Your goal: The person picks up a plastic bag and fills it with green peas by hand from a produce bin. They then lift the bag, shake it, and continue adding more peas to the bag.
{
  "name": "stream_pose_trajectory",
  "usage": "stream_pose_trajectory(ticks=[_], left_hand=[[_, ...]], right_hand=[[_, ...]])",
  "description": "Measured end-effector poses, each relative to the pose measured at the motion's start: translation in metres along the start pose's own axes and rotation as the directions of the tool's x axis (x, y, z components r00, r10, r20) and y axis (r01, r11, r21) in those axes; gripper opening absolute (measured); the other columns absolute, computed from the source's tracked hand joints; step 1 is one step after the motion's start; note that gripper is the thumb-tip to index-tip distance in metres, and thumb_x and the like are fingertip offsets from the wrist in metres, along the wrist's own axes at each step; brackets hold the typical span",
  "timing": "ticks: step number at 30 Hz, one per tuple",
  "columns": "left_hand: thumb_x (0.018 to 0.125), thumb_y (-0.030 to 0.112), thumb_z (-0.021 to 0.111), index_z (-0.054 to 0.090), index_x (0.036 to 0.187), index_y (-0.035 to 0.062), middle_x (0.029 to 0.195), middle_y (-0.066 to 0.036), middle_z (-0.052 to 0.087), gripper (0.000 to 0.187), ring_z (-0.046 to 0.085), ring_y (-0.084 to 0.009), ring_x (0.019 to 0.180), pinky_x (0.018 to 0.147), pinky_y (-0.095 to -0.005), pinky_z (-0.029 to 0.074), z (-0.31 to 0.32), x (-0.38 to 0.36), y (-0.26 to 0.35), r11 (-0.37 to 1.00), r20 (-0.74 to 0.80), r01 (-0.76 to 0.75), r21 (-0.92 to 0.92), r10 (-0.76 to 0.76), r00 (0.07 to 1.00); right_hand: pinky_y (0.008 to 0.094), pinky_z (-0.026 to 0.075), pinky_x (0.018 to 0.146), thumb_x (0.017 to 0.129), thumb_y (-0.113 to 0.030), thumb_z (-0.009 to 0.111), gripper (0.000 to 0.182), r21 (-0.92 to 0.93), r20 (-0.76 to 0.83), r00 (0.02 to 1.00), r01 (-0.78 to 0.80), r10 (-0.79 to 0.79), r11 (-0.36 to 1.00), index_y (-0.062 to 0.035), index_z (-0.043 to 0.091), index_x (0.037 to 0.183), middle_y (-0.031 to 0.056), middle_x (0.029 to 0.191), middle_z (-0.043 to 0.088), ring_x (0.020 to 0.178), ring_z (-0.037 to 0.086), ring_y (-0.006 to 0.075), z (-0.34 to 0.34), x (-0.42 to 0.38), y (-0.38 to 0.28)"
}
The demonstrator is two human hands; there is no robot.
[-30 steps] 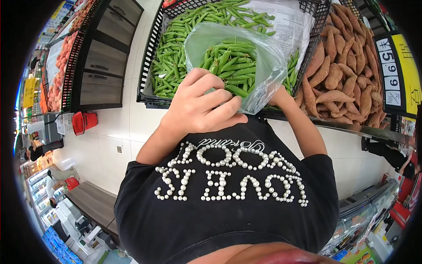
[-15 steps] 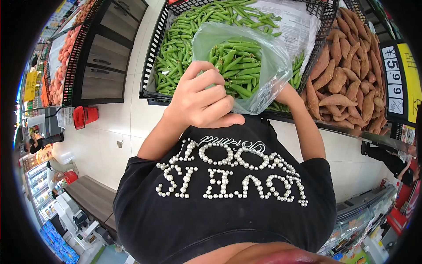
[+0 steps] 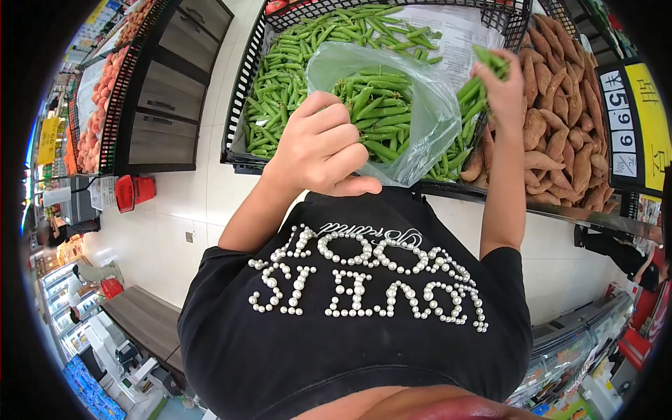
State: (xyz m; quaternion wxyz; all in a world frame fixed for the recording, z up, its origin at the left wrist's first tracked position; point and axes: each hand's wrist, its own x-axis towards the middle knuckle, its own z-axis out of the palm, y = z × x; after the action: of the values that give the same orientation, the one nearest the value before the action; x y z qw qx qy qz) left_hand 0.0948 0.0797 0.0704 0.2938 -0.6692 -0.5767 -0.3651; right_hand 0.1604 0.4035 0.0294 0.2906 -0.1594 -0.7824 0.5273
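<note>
My left hand (image 3: 318,148) is closed on the near left edge of a clear plastic bag (image 3: 439,98). The bag's mouth gapes toward me, and a bundle of green pea pods (image 3: 385,108) lies inside. To the right of the bag, my right hand (image 3: 505,94) is raised with a few pea pods (image 3: 483,54) gripped in its fingers. Beneath both hands is a black plastic crate (image 3: 241,91) holding loose pea pods (image 3: 280,70) on newspaper (image 3: 465,43). Part of the loose pods is hidden by the bag.
Sweet potatoes (image 3: 560,119) are heaped right of the crate, beside a price sign (image 3: 633,126). Across the aisle at left, dark cabinets (image 3: 164,98) carry fruit crates. A red basket (image 3: 134,190) sits on the floor. Other people stand farther off at both sides.
My right hand has come out from behind the bag's right side and moved up and right, now with pea pods in it. My left hand and the bag have barely shifted.
</note>
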Motion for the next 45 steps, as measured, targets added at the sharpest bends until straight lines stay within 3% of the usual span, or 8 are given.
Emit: stream_pose_trajectory(ticks=[9,20,27,30,33,36,40,45], left_hand=[[0.088,0.060,0.053,0.032,0.054,0.0113,0.053,0.000,0.027,0.063,0.034,-0.0179,0.045,0.045,-0.0306,0.023,0.000,0.008,-0.019,0.990,-0.022,-0.055,0.130,0.058,0.998],[0.094,0.061,0.042,0.027,0.052,0.0107,0.051,0.000,0.024,0.068,0.031,-0.0165,0.041,0.042,-0.0290,0.021,-0.002,-0.009,-0.017,0.983,-0.122,-0.014,0.183,0.037,0.992],[0.100,0.055,0.036,0.026,0.052,0.0058,0.049,-0.003,0.026,0.069,0.029,-0.0186,0.040,0.041,-0.0289,0.020,-0.006,-0.009,-0.012,0.988,-0.132,-0.006,0.156,0.027,0.991],[0.101,0.054,0.033,0.027,0.052,0.0053,0.049,-0.003,0.025,0.069,0.029,-0.0184,0.039,0.040,-0.0286,0.020,-0.006,-0.014,-0.012,0.992,-0.143,0.008,0.129,0.011,0.990],[0.101,0.053,0.032,0.027,0.052,0.0049,0.049,-0.003,0.024,0.069,0.029,-0.0184,0.039,0.040,-0.0283,0.020,-0.005,-0.020,-0.010,0.993,-0.174,0.039,0.110,-0.019,0.985],[0.101,0.053,0.031,0.027,0.053,0.0048,0.049,-0.003,0.024,0.069,0.028,-0.0182,0.039,0.040,-0.0282,0.020,-0.007,-0.022,-0.010,0.992,-0.170,0.047,0.119,-0.026,0.985],[0.101,0.053,0.031,0.028,0.053,0.0049,0.049,-0.003,0.024,0.069,0.028,-0.0183,0.040,0.040,-0.0281,0.019,-0.004,-0.020,-0.013,0.992,-0.179,0.049,0.115,-0.028,0.983],[0.101,0.053,0.032,0.028,0.053,0.0049,0.049,-0.003,0.024,0.068,0.028,-0.0184,0.040,0.041,-0.0281,0.019,-0.006,-0.020,-0.014,0.994,-0.156,0.051,0.097,-0.035,0.987]], right_hand=[[0.0229,0.055,0.064,0.085,-0.002,0.065,0.037,0.678,0.149,0.814,0.329,-0.561,0.658,-0.0056,0.049,0.118,0.0087,0.098,0.061,0.073,0.062,0.0114,0.067,-0.001,-0.155],[0.0303,0.047,0.074,0.083,-0.009,0.067,0.016,0.132,0.635,0.718,0.264,-0.286,0.955,-0.0028,0.062,0.097,0.0073,0.086,0.062,0.077,0.058,0.0181,0.107,-0.052,-0.117],[0.0337,0.050,0.082,0.084,-0.005,0.062,0.017,0.128,0.757,0.444,0.619,-0.479,0.775,-0.0023,0.065,0.100,0.0115,0.095,0.066,0.090,0.064,0.0263,0.104,-0.058,-0.099],[0.0322,0.050,0.083,0.088,-0.003,0.057,0.014,0.163,0.545,0.620,0.582,-0.564,0.797,-0.0010,0.065,0.099,0.0101,0.097,0.068,0.093,0.065,0.0219,0.075,-0.038,-0.114],[0.0270,0.054,0.076,0.091,-0.006,0.057,0.020,0.276,0.110,0.944,0.272,-0.311,0.922,-0.0049,0.058,0.112,0.0101,0.101,0.066,0.082,0.064,0.0142,0.037,-0.020,-0.086],[0.0304,0.051,0.087,0.093,-0.010,0.056,0.021,-0.007,-0.103,0.993,0.060,-0.060,0.998,-0.0004,0.064,0.110,0.0132,0.110,0.068,0.099,0.064,0.0182,0.028,0.000,0.004],[0.0530,0.039,0.104,0.077,-0.050,0.071,0.079,-0.503,0.682,0.719,0.326,0.135,0.801,-0.0207,0.042,0.144,0.0213,0.139,0.048,0.126,0.048,0.0399,0.034,-0.036,0.172],[0.0738,0.022,0.103,0.063,-0.063,0.076,0.105,-0.794,0.580,0.642,0.308,0.502,0.524,-0.0259,0.029,0.150,0.0157,0.153,0.029,0.138,0.025,0.0464,0.055,-0.093,0.127]])
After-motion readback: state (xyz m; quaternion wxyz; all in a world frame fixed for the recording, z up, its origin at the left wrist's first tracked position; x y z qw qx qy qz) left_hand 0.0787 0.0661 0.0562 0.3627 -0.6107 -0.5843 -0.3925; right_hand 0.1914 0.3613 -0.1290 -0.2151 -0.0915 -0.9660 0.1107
